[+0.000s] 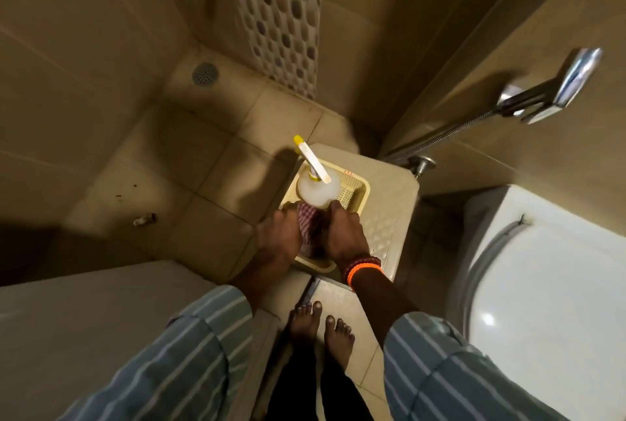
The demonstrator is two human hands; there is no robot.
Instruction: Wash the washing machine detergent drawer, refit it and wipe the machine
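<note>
**Checked cloth gathered from the basket**

Checked red-and-white cloth (307, 217) sits at frame centre, pinched between both hands over a cream plastic basket (359, 187) on a beige stool (389, 197). The left hand (278, 237) is curled around the cloth's left edge; the right hand (342, 238), with orange bands at the wrist, grips its right side. A white spray bottle (318, 188) with a yellow-tipped nozzle stands in the basket, touching the cloth. To lift well, draw the cloth toward the body and away from the bottle, so it does not tip. The detergent drawer is not in view; the washing machine (88, 312) is probably the white surface at lower left. A small red mark on the basket rim is too small to read.
</note>
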